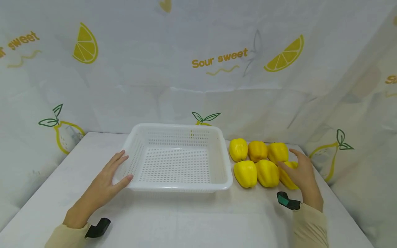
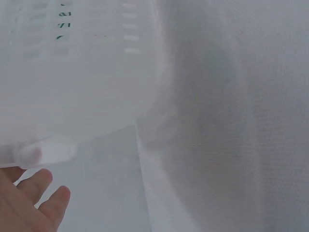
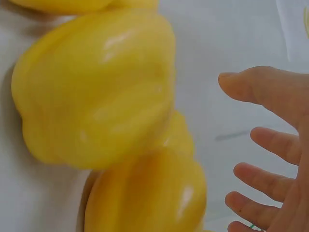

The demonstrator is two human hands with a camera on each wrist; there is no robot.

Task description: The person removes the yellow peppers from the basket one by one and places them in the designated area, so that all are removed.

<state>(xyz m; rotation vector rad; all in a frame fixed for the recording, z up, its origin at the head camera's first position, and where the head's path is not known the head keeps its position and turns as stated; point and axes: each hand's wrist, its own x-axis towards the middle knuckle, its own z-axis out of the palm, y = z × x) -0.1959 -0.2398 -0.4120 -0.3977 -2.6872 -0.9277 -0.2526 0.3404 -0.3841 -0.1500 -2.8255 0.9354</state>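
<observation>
A white plastic basket with slotted walls and floor stands left of centre in the head view, with nothing in it. My left hand is at its left side, fingers extended along the outer wall and thumb at the front left corner of the rim. In the left wrist view, fingertips show just below the rim. Several yellow bell peppers lie in two rows right of the basket. My right hand is over the rightmost yellow pepper, partly covering it, thumb and fingers spread apart with nothing between them.
Both rows of peppers sit close beside the basket's right wall. A white cloth covers the table. Behind it hangs a white curtain printed with lemons and lettering. A black wrist mount juts from each sleeve.
</observation>
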